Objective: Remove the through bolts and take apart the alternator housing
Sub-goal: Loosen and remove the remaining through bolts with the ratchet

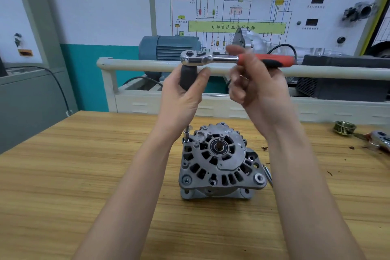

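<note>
Grey vented alternator stands mid-worktop, below both hands: left hand wraps extension grip, right hand clasps ratchet

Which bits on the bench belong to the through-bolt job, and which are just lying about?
In use:
- alternator
- ratchet, right hand
- black extension grip, left hand
- socket on a bolt

Lying about:
- pulley
- second ratchet
</note>
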The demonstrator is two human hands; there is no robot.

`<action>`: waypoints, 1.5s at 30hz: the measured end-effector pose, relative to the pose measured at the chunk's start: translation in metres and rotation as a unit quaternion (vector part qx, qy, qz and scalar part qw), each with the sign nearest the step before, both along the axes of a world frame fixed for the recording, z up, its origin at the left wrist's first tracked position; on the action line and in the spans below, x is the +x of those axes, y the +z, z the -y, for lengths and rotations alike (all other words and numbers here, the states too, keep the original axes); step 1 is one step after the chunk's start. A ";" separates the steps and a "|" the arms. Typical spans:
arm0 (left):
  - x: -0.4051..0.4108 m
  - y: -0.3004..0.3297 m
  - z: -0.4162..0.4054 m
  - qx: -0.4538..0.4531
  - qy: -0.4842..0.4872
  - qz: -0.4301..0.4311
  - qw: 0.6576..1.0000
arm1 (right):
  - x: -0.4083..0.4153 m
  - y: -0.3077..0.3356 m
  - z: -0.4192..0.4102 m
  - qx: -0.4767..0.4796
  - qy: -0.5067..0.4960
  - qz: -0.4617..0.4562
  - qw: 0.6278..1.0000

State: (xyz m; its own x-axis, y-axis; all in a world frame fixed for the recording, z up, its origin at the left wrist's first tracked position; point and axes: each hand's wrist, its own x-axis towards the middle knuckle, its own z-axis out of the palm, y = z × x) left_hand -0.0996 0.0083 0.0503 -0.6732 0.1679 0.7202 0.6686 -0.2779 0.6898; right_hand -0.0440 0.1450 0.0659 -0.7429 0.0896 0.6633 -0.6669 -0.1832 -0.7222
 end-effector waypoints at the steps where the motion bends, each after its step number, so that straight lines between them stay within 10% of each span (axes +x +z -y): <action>1: 0.001 0.000 0.000 -0.004 -0.002 0.003 1.000 | -0.001 0.001 0.004 -0.060 0.023 -0.001 0.998; 10: 0.006 0.004 0.015 -0.135 -0.093 -0.069 0.984 | -0.004 0.003 0.010 -0.124 0.105 -0.006 0.987; 20: 0.008 0.001 -0.009 0.056 0.057 0.044 0.996 | 0.004 0.005 0.020 -0.041 0.011 -0.113 0.993; 29: 0.006 0.003 0.008 -0.217 -0.160 -0.008 0.963 | -0.013 0.003 0.014 -0.236 0.177 0.037 0.955; 38: 0.011 0.001 -0.015 0.021 0.066 0.077 0.995 | -0.003 -0.002 0.031 -0.174 0.004 -0.132 0.976; 45: -0.002 0.005 0.011 -0.182 -0.118 -0.026 0.976 | -0.003 0.010 0.012 -0.201 0.116 0.075 0.970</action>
State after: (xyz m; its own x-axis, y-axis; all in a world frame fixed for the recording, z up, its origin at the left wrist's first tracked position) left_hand -0.1020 -0.0026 0.0548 -0.5488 0.5642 0.6168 0.6528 -0.1717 0.7379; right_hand -0.0470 0.1329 0.0757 -0.8593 0.1374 0.4927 -0.4670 -0.6036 -0.6462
